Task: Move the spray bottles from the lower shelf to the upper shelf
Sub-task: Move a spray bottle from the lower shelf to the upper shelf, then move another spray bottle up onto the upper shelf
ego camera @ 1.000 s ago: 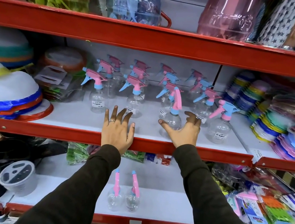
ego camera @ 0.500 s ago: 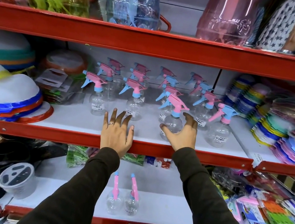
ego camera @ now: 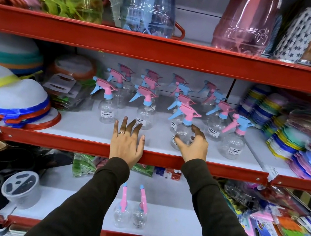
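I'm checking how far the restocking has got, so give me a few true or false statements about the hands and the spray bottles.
1. Two spray bottles stand on the lower shelf. True.
2. The left hand holds a bottle. False: it lies flat and empty on the upper shelf.
3. The right hand is at a bottle with a pink trigger head. True.
4. That bottle lies on its side. False: it stands upright.
5. The left hand wears a ring. True.
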